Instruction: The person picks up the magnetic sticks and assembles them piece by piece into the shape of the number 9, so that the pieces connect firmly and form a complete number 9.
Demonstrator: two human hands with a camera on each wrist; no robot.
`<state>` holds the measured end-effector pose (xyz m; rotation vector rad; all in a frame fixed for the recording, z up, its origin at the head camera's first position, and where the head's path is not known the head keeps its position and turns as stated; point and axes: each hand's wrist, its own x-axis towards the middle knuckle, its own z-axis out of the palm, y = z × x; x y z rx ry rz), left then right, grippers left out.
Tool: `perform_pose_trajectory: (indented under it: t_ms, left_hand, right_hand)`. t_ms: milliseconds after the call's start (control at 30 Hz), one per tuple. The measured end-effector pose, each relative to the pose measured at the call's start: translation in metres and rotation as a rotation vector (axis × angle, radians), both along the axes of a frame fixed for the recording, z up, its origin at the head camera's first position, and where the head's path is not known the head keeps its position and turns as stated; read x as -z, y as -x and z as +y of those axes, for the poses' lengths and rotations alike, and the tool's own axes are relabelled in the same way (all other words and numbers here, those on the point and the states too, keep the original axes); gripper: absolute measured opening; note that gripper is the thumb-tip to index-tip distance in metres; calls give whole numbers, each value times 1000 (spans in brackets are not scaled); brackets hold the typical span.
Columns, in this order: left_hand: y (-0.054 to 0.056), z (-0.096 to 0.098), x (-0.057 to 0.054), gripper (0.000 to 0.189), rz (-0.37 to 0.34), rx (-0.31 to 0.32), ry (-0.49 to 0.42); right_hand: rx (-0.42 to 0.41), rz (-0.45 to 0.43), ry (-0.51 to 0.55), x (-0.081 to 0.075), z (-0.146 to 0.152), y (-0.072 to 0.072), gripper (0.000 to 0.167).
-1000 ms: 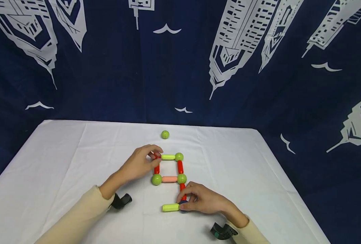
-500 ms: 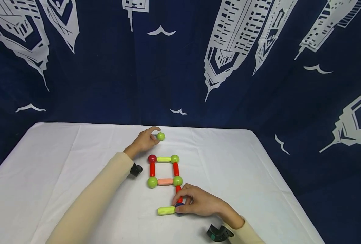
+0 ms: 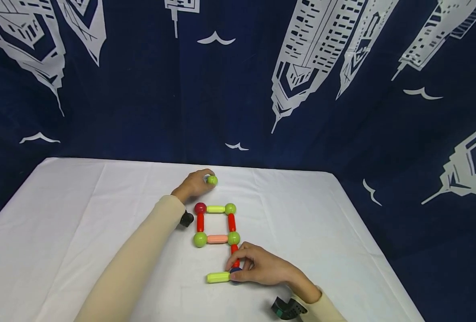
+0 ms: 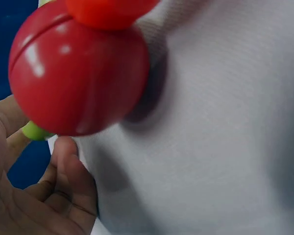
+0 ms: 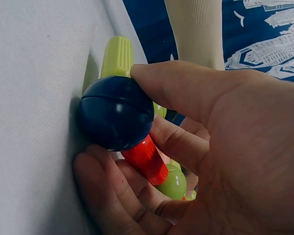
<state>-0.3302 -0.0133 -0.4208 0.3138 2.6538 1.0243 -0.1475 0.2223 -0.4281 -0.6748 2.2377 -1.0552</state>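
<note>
At the far side of the table my left hand [image 3: 195, 184] holds a loose green ball [image 3: 212, 180] between thumb and fingers. In the left wrist view a red ball [image 4: 78, 73] in front hides most of that green ball. My right hand [image 3: 266, 266] pinches a dark blue ball [image 5: 116, 113] at the near corner of a ball-and-rod figure. A yellow-green rod [image 3: 218, 277] points left from the blue ball, and a red rod [image 5: 146, 159] joins it to a green ball [image 3: 233, 238].
Beyond the right hand, red rods [image 3: 200, 222], a yellow-green rod [image 3: 215, 209], a pink rod [image 3: 217, 239] and corner balls form a square on the white tablecloth [image 3: 302, 223]. A dark blue patterned curtain [image 3: 141, 89] hangs behind the table.
My left hand has left the red corner ball, reached away to the loose green ball and closed its fingers on it. The right hand stays at the blue ball.
</note>
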Motion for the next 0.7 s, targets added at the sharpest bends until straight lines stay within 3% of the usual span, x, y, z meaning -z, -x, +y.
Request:
perform_pose_trajectory:
  t_ms: [167,400,500,700]
  left_hand:
    - [-4,1,-2,35,19,25,61]
    - [-21,-15,-14,32,150,56,-31]
    - [-42,-27,-21,33,197,94,-117]
    - [-102,-55,-23,31,201,209,-226]
  right_hand:
    - [-1,-6,7,2,-1,0,16]
    - [-6,14,-3,5,1,0,16]
    - [-3,18,-7,6,2,0,17]
    - [-23,39,0,6,1,2,17]
